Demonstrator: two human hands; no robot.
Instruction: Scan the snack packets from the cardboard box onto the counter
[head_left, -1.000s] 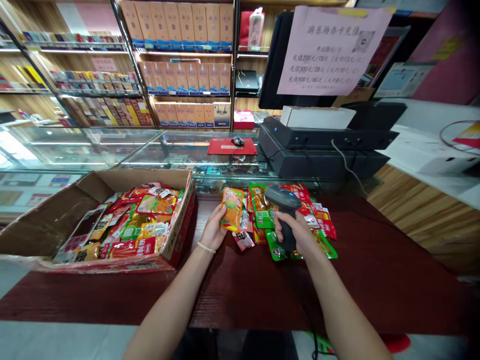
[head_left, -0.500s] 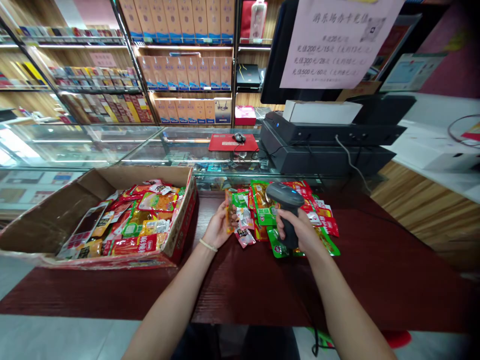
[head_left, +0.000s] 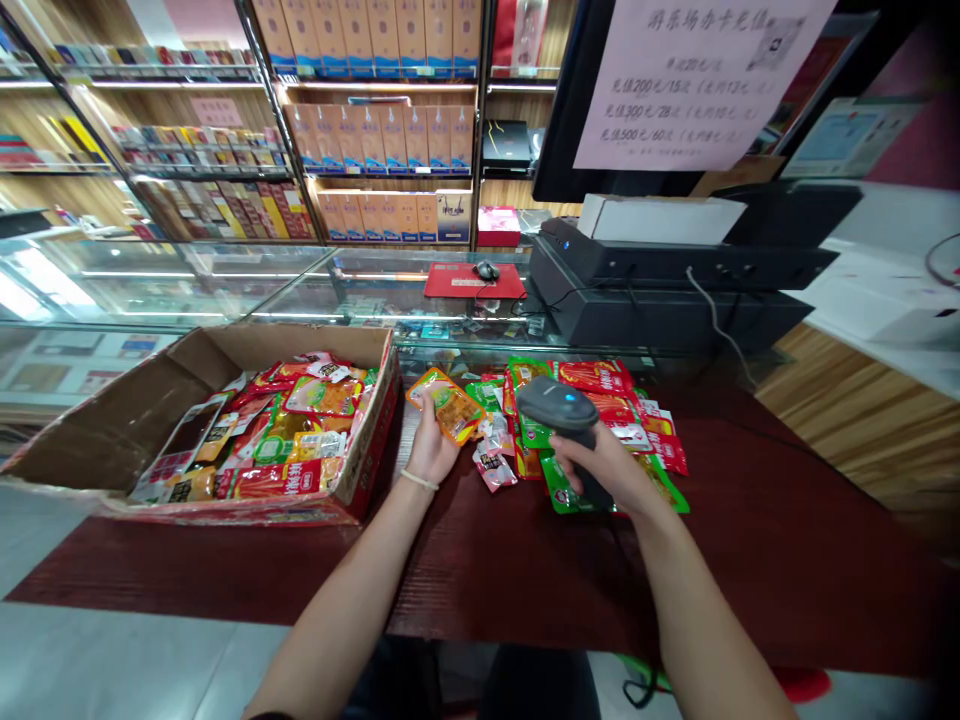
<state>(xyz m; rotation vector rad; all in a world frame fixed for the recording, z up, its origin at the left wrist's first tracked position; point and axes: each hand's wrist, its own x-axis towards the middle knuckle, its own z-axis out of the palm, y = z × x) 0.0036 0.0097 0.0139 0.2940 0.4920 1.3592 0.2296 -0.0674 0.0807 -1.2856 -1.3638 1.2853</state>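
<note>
My left hand (head_left: 433, 446) grips an orange snack packet (head_left: 448, 404) by its lower edge, its printed face turned up toward me. In my right hand (head_left: 611, 462) is a dark barcode scanner (head_left: 559, 405), held by its handle with the head pointing left toward the packet; a small blue light glows on top. Beneath and behind the scanner lies a pile of red and green snack packets (head_left: 600, 376), with small pink-and-white sachets (head_left: 495, 468) at its left side. An open cardboard box (head_left: 289, 510) holding several more snack packets stands left of my left hand.
The dark red-brown counter (head_left: 480, 580) borders a glass display case (head_left: 360, 290). On the glass are a red mouse pad (head_left: 457, 282), a mouse (head_left: 487, 271) and a black cash drawer (head_left: 667, 310) beneath a monitor (head_left: 559, 110). The scanner's cable (head_left: 637, 590) hangs over the front edge.
My left hand has turned the orange packet from edge-on to face-up and shifted slightly left. The scanner's head has moved a little left relative to the pile and stays in my right hand.
</note>
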